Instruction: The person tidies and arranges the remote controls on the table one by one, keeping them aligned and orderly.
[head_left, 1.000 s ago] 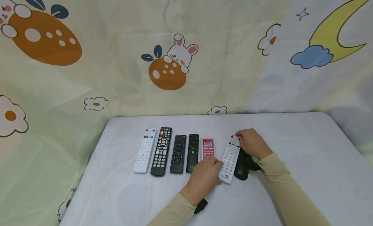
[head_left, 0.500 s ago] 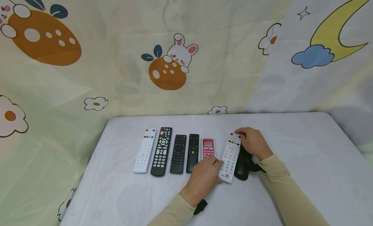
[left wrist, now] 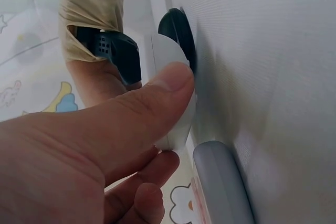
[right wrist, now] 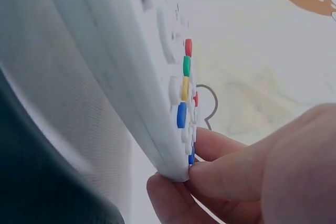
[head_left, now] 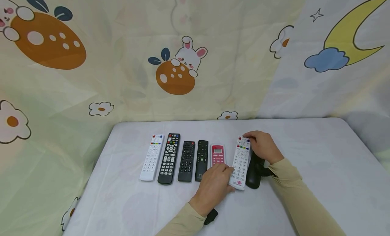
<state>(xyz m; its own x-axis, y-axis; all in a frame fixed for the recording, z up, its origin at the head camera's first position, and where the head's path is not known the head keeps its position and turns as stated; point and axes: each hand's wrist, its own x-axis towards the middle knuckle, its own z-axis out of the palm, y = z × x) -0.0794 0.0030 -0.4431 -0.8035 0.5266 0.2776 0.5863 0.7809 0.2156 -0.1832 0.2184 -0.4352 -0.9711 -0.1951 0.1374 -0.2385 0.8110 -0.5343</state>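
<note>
A white remote control [head_left: 240, 165] with coloured buttons is held between my two hands. My right hand [head_left: 264, 147] pinches its far end; the right wrist view shows thumb and fingers on either side of that tip. My left hand [head_left: 213, 186] holds the near end, thumb [left wrist: 173, 80] on one face and fingertips at the opposite edge. A pink remote [head_left: 218, 154] with a small screen lies just left of the white one, its lower part hidden by my left hand. To the right lies a black remote [head_left: 253, 174], partly covered by my right hand.
Left of the pink remote, a row holds two slim black remotes [head_left: 186, 161] [head_left: 201, 160], a longer black one [head_left: 169, 159] with pale keys and another white one [head_left: 151, 157]. All rest on a white-covered table [head_left: 320, 155]. A printed curtain [head_left: 122, 60] hangs behind.
The white remote's far end has moved slightly away and to the left with my right hand, so it stands straighter in line with the row. My left hand has barely moved.
</note>
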